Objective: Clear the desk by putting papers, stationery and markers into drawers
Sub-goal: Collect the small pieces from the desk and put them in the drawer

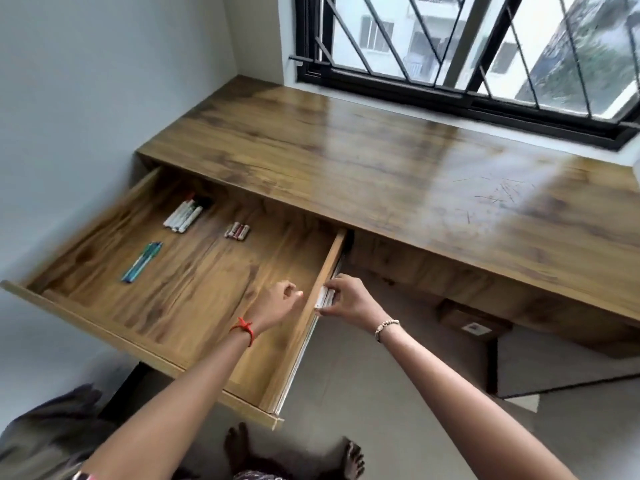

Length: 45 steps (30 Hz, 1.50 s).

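The drawer [325,268] is pulled far out from under the tabletop [346,161]. The right hand [349,301] reaches to the outer side of the drawer's right wall. Its fingers [338,282] are curled over the top of a small white item [323,298] and the thumb presses from below, so the item is pinched between them, right against the wall. The blur hides what the item is.

The left hand [277,304] hangs inside the drawer, just beside the same wall and close to the right hand. Its fingers [293,294] are curled in towards the palm, with nothing visible in them. A red thread circles that wrist; a beaded bracelet circles the right one.

Further back in the drawer lie a bunch of white markers [183,214] near the rear, a few short red-and-white cylinders [237,231] to their right, and a bunch of blue-green pens [142,261] nearer the front left. All three groups are well apart from both hands.

A window [485,46] with black bars runs behind the tabletop. A brown box [474,323] sits on the floor [381,393] under it, and bare feet [353,459] show at the bottom edge.
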### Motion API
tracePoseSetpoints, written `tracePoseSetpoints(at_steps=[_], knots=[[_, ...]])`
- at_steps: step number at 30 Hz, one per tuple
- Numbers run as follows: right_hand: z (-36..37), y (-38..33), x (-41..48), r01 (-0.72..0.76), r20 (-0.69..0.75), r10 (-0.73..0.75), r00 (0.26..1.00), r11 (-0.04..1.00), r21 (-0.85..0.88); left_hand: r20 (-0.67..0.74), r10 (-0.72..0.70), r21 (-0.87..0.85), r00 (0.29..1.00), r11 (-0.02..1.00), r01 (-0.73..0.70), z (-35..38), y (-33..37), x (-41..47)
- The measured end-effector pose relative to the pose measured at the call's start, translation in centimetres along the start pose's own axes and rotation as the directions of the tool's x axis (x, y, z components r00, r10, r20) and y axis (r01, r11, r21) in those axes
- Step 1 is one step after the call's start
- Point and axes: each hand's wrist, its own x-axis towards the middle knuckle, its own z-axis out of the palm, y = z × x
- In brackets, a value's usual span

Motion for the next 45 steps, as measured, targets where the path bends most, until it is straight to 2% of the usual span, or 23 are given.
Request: tracePoseSetpoints(at_steps=[6, 12, 18, 26, 33, 39, 45], knots=[[5.9, -4.1, 3.0, -0.101, 0.011, 0.102, 0.995, 0.994, -0.047, 0.120, 0.145, 0.205, 0.982, 0.964, -0.167, -4.5, -8.5, 1.0], [9.9, -7.5, 5.5, -0.167, -0.028, 0.166, 0.986, 0.984, -0.069, 0.171, 0.262, 0.342, 0.950, 0.888, -0.307, -8.3, -14.1, 2.5], [12.3, -9.2, 6.6, -0.203, 0.014, 0.205, 0.979, 0.976, -0.080, 0.147, 0.397, 0.460, 0.906, 0.783, -0.418, -10.3, -18.6, 2.9], [13.3, -9.3, 9.3, -0.193, 0.084, 0.200, 0.976, 0.978, -0.083, 0.204, 0.250, 0.521, 0.947, 0.791, -0.321, -11.3, -21.3, 4.0], [13.9, -9.1, 12.7, -0.195, 0.102, 0.202, 0.974, 0.978, -0.069, 0.156, 0.202, 0.503, 0.967, 0.827, -0.253, -12.6, -21.9, 5.3], [14.9, -9.6, 15.5, -0.211, 0.100, 0.215, 0.971, 0.976, -0.051, 0.229, 0.124, 0.552, 0.966, 0.800, -0.234, -13.2, -23.1, 7.0], [16.4, -10.4, 19.6, -0.263, 0.065, 0.266, 0.962, 0.963, -0.054, 0.293, 0.127, 0.564, 0.947, 0.778, -0.279, -14.4, -24.5, 11.2]])
